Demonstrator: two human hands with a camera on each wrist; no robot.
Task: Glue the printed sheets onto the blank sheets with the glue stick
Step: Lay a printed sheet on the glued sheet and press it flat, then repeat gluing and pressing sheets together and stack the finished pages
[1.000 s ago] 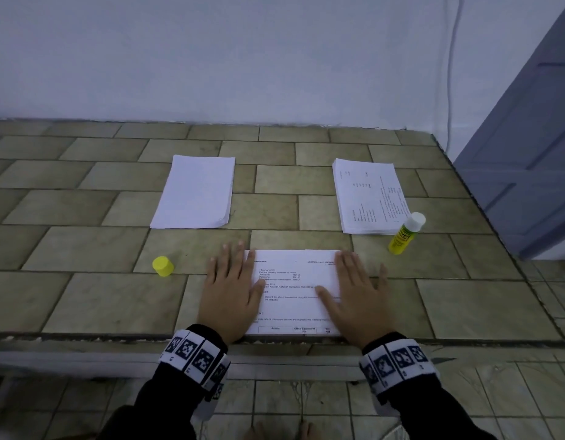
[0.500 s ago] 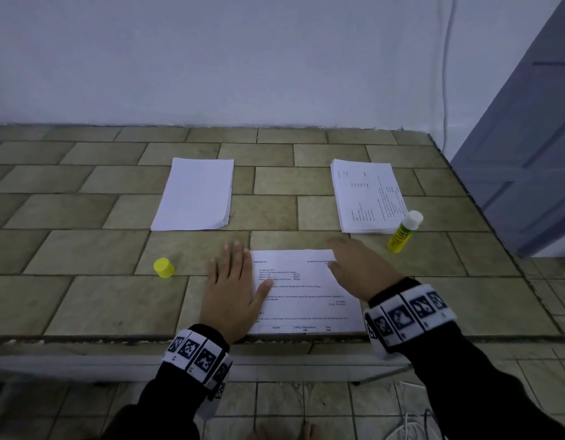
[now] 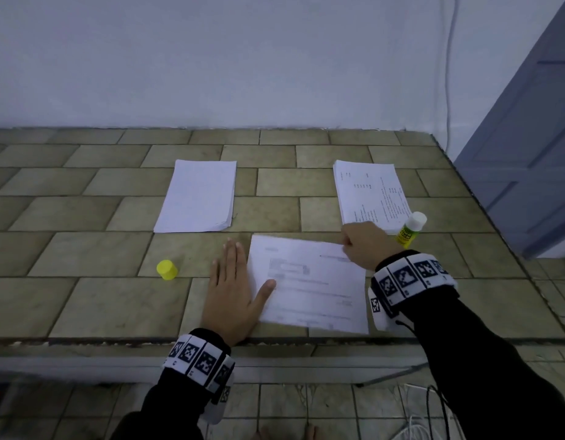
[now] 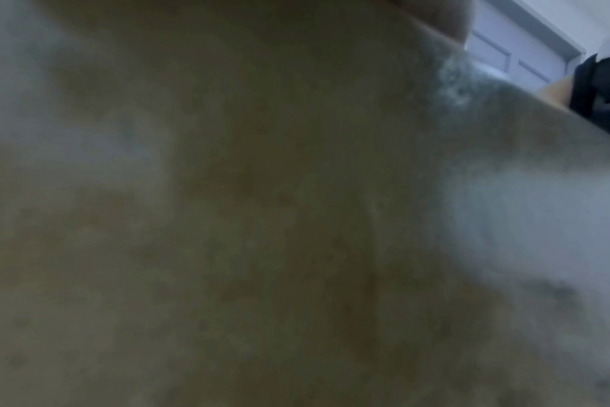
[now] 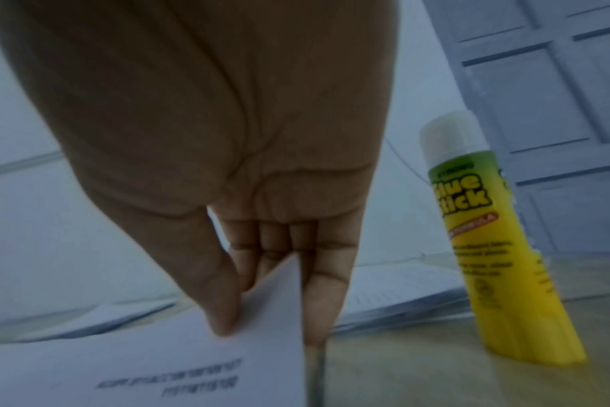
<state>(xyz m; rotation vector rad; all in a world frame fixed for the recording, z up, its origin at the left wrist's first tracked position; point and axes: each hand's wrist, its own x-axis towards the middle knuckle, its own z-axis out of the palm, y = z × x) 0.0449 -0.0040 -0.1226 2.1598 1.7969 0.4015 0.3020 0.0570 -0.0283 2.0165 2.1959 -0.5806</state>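
A printed sheet [image 3: 309, 287] lies near the front edge of the tiled table, slightly skewed. My right hand [image 3: 363, 246] pinches its far right corner between thumb and fingers; the right wrist view shows that corner of the sheet [image 5: 178, 366] lifted in the right hand [image 5: 248, 305]. Flat on the table beside the sheet's left edge lies my left hand [image 3: 233, 290], its thumb on the paper. The uncapped glue stick [image 3: 409, 229] [image 5: 484, 247] stands upright just right of my right hand. Its yellow cap [image 3: 167, 270] sits to the left. The left wrist view is blurred.
A stack of blank sheets [image 3: 198, 196] lies at the back centre-left and a stack of printed sheets [image 3: 370, 193] at the back right. The tiled table [image 3: 84, 300] ends at its front edge by my wrists. A grey-blue door [image 3: 522, 147] stands to the right.
My right hand left its flat press on the sheet, moved to the far right corner and pinched it. The sheet has turned slightly. The left hand stays flat.
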